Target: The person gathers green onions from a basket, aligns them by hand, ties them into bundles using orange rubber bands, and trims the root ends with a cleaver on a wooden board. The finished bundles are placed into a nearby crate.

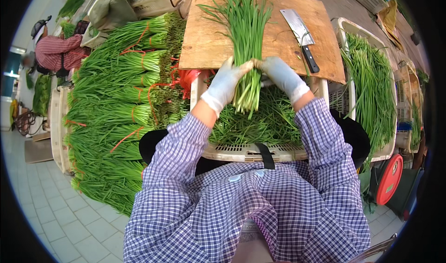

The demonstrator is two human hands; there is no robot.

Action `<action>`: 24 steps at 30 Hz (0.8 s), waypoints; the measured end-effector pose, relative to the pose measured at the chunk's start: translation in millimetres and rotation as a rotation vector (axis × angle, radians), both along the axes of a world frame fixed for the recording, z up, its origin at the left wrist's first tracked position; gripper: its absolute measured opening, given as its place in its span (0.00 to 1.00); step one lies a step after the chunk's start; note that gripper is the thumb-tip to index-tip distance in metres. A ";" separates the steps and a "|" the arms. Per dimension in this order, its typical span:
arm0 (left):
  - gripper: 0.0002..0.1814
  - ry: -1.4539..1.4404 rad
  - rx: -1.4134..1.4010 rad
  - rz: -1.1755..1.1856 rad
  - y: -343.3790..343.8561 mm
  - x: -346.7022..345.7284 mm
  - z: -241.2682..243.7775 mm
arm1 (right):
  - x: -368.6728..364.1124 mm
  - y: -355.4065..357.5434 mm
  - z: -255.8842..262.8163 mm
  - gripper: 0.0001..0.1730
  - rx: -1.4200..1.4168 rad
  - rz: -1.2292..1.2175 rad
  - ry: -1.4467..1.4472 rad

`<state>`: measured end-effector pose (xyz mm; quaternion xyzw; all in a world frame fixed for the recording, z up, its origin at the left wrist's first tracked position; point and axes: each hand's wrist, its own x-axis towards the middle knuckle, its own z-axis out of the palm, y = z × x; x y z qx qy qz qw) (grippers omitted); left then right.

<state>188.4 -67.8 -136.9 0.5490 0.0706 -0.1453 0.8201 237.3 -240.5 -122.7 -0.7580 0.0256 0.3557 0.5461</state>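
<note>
A bunch of Chinese chives lies over the wooden board, its pale cut ends hanging past the near edge. My left hand, in a whitish glove, grips the bunch from the left near the cut ends. My right hand, gloved too, is at the bunch's right side, its fingertips meeting my left thumb; its lower fingers are partly hidden. A cleaver with a black handle rests on the right of the board. Below my hands, a plastic crate holds loose green leaves.
Many chive bundles with red ties are piled at the left. On the right, a white crate holds loose chives, with a round red object beside it. A person in a checked shirt is at the far left.
</note>
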 end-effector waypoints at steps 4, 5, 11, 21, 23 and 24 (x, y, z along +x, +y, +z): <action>0.22 0.172 -0.272 -0.097 -5.3 -47.6 -21.6 | -46.9 -8.3 -31.2 0.26 0.180 0.075 0.076; 0.21 0.178 -0.350 -0.161 -7.0 -53.7 -22.3 | -56.1 -3.0 -34.6 0.25 0.203 0.033 0.018; 0.20 0.075 -0.118 -0.203 -10.3 -62.4 -7.3 | -37.4 -17.1 -21.3 0.45 0.109 0.298 -0.148; 0.23 -0.173 -0.099 -0.328 -1.1 -13.0 77.8 | 3.5 22.9 89.0 0.30 0.386 -0.060 -0.372; 0.22 -0.153 -0.164 -0.256 -20.9 -7.9 69.0 | 12.4 24.1 88.6 0.31 0.202 -0.041 -0.441; 0.21 -0.094 -0.150 -0.243 -24.4 -6.1 60.1 | 22.2 14.4 78.5 0.32 0.065 0.025 -0.480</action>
